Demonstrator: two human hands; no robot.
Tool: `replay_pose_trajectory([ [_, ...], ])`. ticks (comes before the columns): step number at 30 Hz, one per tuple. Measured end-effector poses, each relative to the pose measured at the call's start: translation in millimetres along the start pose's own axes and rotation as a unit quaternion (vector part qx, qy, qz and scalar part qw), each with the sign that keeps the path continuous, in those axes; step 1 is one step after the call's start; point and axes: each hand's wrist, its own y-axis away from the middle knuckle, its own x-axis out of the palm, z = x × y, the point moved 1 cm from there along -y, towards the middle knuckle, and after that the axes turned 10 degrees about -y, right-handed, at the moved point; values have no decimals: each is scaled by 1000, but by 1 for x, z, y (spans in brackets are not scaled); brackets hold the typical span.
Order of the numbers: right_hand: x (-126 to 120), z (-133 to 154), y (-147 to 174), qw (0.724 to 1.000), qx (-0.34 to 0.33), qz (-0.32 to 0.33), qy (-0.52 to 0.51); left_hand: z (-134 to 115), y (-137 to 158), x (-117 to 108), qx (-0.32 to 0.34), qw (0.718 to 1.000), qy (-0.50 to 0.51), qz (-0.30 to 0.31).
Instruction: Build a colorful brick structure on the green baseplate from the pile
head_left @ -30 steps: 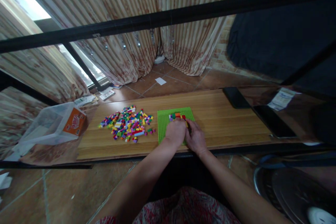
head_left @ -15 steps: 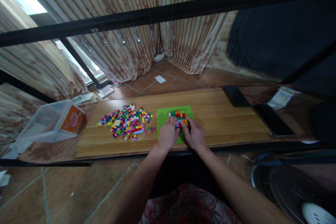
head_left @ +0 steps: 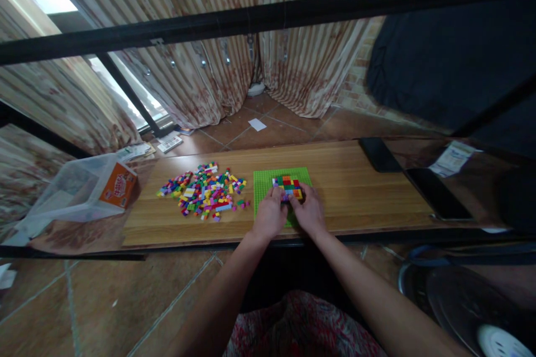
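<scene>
A green studded baseplate point(head_left: 263, 180) lies on the wooden board, with a block of joined toy bricks point(head_left: 288, 186) in mixed colours on its right half. My left hand point(head_left: 270, 213) is at the near left side of the brick block, its fingers bent against it. At the near right side, my right hand point(head_left: 309, 209) curls round the block, thumb in front and fingers along the side. Both hands grip the block between them. My fingers cover its near corners, so whether a loose brick is in them cannot be seen.
Left of the baseplate spreads a pile of loose bricks point(head_left: 205, 189). A clear plastic bin point(head_left: 75, 192) with an orange label stands at the far left. On the right lie a black phone point(head_left: 379, 154) and another dark flat device point(head_left: 439, 192). A black bar point(head_left: 234, 19) crosses beyond the board point(head_left: 355, 195).
The whole view has shifted slightly. Both hands stay at the brick block, with the right fingers a little more curled round its side.
</scene>
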Motion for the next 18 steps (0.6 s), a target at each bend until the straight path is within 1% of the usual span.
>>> replay_pose_trajectory([
  [4,0,0,-9,999,39,5,-15,3,10,-4,-16,999,37,-2],
  [8,-5,-5,-16,997,54,45,-25,17,37,-15,-56,996,66,-31],
  [10,-5,-3,-16,997,53,52,-11,29,55,-22,-86,992,84,-46],
  [15,9,23,-4,997,31,0,73,61,96,-41,-141,983,89,-81],
  [18,18,34,1,994,8,8,110,76,113,-54,-169,976,92,-106],
])
